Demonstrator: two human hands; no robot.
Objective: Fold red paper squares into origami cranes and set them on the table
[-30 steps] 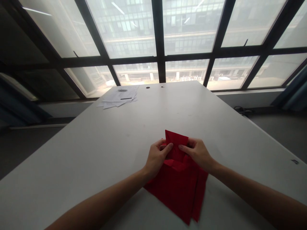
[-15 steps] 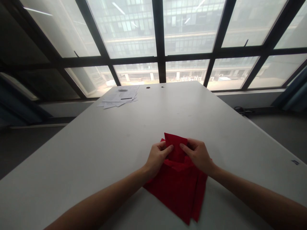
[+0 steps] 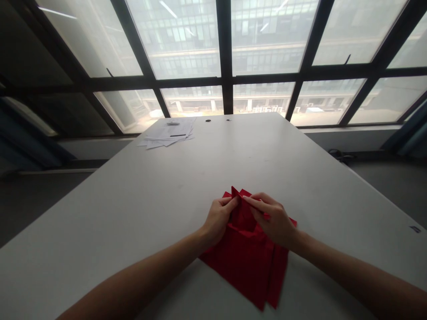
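A folded red cloth lies on the white table, its layered lower corners pointing toward me. Its top part is raised in small folds between my hands. My left hand pinches the fold from the left, thumb on the near side. From the right, my right hand pinches the upper edge between thumb and fingers, close to the left thumb. A narrow peak of cloth stands up just above the left thumb. The cloth behind the fingers is partly hidden.
Loose white papers with a dark strip and a small clear item on them lie at the table's far left. Beyond the far edge are large framed windows. Dark cables rest beyond the right edge.
My right hand has moved up and left along the cloth's top edge. The wide flat flap has become a narrow peak, with another corner showing behind it.
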